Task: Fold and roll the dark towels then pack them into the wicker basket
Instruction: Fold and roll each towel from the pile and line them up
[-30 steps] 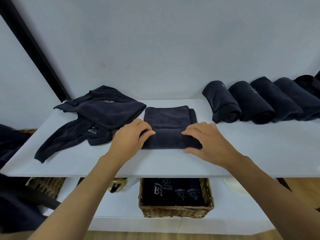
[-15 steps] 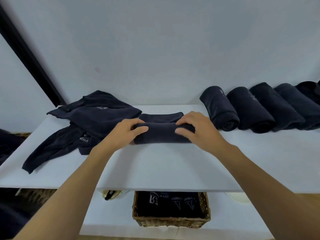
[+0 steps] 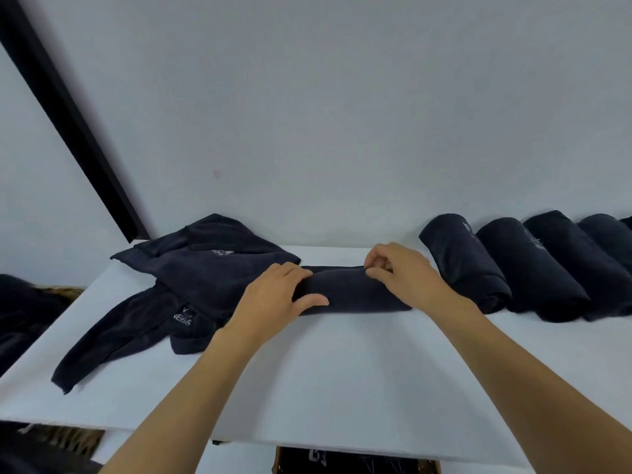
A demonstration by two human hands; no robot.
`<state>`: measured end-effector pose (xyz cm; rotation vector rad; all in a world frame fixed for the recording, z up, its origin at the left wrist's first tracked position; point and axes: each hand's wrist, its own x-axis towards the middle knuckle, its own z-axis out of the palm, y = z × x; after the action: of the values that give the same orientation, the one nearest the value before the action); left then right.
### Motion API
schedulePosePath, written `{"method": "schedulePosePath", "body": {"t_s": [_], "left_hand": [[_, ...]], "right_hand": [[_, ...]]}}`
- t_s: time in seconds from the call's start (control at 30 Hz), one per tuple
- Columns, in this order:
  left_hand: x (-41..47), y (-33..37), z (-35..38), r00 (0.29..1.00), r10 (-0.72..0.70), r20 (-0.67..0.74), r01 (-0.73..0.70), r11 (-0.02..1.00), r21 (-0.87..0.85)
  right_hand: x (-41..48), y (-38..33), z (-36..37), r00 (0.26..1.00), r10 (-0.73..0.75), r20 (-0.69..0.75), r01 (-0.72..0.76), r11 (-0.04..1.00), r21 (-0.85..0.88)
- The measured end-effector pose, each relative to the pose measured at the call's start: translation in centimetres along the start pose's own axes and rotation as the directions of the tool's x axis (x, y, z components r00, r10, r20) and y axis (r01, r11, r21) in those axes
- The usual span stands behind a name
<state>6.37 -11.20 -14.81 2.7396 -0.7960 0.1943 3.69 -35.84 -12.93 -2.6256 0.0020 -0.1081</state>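
A dark towel rolled into a log (image 3: 352, 292) lies across the white table (image 3: 342, 371), near the wall. My left hand (image 3: 273, 295) grips its left end, thumb under the front and fingers over the top. My right hand (image 3: 403, 278) holds the right part, its fingertips pinching the far edge of the roll. Several rolled dark towels (image 3: 526, 265) lie side by side at the right. A heap of loose dark towels (image 3: 191, 278) lies at the left. The wicker basket (image 3: 355, 465) shows only its top edge below the table's front.
The grey wall rises right behind the table. A black post (image 3: 68, 114) slants up at the left. Another wicker basket with dark cloth (image 3: 30, 302) stands low at the far left. The table's front half is bare.
The towel has been rolled away from me to the far edge, so no flat part is left. Both hands moved forward with it, and the view tilted up.
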Motion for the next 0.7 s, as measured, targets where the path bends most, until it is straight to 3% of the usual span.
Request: {"method": "schedulePosePath", "body": {"t_s": [0.07,0.13,0.23,0.33,0.43,0.53,0.6,0.7], "left_hand": [[1.3,-0.2,-0.4,0.997,-0.052,0.056,0.055,0.996,-0.063],[2.6,-0.2,-0.9,0.985,-0.117,0.130,0.133,0.983,-0.125],[4.3,-0.6,-0.9,0.944,-0.196,0.266,0.269,0.924,-0.272],[5.1,-0.2,-1.1,0.896,-0.298,0.330,0.428,0.779,-0.459],[5.3,0.4,-0.2,0.867,-0.473,0.156,0.473,0.684,-0.555],[5.2,3.0,2.1,0.829,-0.541,0.141,0.360,0.323,-0.875],[5.8,5.9,3.7,0.866,-0.479,0.144,0.302,0.270,-0.914],[8.3,10.2,4.6,0.888,-0.428,0.166,0.288,0.238,-0.928]], "right_hand": [[-0.8,-0.6,0.8,0.969,-0.204,-0.142,0.165,0.955,-0.247],[-1.7,-0.4,1.3,0.924,-0.348,-0.162,0.287,0.906,-0.311],[-2.0,-0.1,1.6,0.954,-0.299,0.015,0.279,0.869,-0.410],[-0.7,-1.2,1.8,0.977,-0.212,0.029,0.195,0.827,-0.527],[0.7,-2.2,0.8,0.999,-0.049,0.018,0.053,0.928,-0.369],[1.2,-1.9,-0.5,0.979,0.177,0.104,-0.179,0.984,0.006],[0.8,-1.4,-1.2,0.950,0.271,0.158,-0.296,0.940,0.167],[0.0,-0.3,-2.5,0.921,0.371,0.121,-0.389,0.897,0.209]]}}
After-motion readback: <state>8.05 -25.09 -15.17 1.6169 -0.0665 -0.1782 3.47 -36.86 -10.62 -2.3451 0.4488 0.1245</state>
